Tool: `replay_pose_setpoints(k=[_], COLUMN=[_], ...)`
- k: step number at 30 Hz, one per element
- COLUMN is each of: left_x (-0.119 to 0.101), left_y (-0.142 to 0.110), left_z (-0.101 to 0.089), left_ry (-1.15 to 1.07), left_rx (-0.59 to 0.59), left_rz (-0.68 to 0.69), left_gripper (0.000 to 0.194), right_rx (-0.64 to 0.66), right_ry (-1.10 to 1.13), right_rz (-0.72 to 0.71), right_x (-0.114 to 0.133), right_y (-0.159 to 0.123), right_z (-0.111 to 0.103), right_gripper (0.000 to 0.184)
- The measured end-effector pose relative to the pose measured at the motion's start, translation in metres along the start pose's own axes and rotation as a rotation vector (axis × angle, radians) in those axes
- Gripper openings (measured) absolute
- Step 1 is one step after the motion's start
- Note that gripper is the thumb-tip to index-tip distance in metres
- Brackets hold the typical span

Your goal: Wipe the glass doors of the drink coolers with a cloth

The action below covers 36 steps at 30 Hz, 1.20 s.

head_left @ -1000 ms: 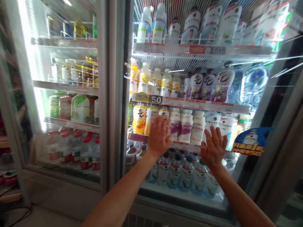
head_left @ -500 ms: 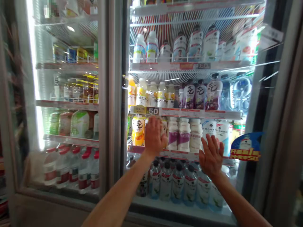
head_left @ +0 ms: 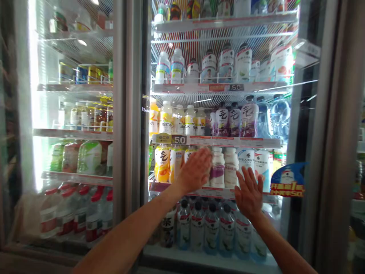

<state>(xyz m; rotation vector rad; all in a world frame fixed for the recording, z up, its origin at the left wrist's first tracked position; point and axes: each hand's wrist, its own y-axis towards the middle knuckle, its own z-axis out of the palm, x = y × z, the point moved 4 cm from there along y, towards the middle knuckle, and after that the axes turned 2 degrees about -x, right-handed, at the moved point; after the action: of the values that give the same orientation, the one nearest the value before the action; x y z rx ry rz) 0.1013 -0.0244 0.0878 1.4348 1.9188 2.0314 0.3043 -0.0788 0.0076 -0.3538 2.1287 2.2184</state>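
My left hand (head_left: 196, 169) is stretched out with nothing in it, fingers extended toward the right. It covers part of a row of drinks, between a yellow-labelled bottle (head_left: 162, 163) and a white bottle with a purple band (head_left: 218, 169). Lower and to the right, my right hand (head_left: 249, 194) is held up, palm forward, its fingers spread and holding nothing. Behind its fingertips are pale cartons or bottles (head_left: 245, 158). Both hands are before the glass door of a drinks fridge (head_left: 134, 125); whether they touch the glass I cannot tell.
A blue and yellow sticker (head_left: 288, 180) is at the right side of the door. Clear bottles with black caps (head_left: 212, 224) line the bottom shelf. To the left, a second fridge section holds red-capped water bottles (head_left: 67, 211). A price label (head_left: 179, 139) marks the middle shelf.
My left hand has swung to the right across the row, its fingers tipping from upright toward the right. The right hand stays raised, slightly further left in view. The view has shifted a little.
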Motion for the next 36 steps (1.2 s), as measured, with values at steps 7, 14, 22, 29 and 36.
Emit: replay_pose_setpoints(k=[7,14,22,29,36], left_x=[0.094,-0.009,0.058,-0.037,0.070], left_y=[0.002,-0.005,-0.009,-0.084,-0.057], left_z=[-0.028,0.002,-0.022,-0.011,-0.032], left_ry=[0.084,-0.055,0.101,-0.099,0.113], left_rx=[-0.200,0.095,-0.125,0.164,-0.167], left_rz=[-0.421,0.073,-0.301,0.273,-0.429], left_gripper=[0.060,0.059,0.061,0.055,0.067], right_rx=[0.014,0.023,0.009,0.020,0.014], right_ry=[-0.002,0.005,0.020,0.013,-0.006], right_rz=[-0.004,0.002,-0.008,-0.008,0.018], right_x=[0.001,0.001,-0.001,-0.001,0.000], right_y=[0.001,0.001,0.001,0.000,0.001], right_z=[0.000,-0.001,-0.003,-0.002,-0.002], right_gripper=[0.060,0.059,0.059,0.059,0.058])
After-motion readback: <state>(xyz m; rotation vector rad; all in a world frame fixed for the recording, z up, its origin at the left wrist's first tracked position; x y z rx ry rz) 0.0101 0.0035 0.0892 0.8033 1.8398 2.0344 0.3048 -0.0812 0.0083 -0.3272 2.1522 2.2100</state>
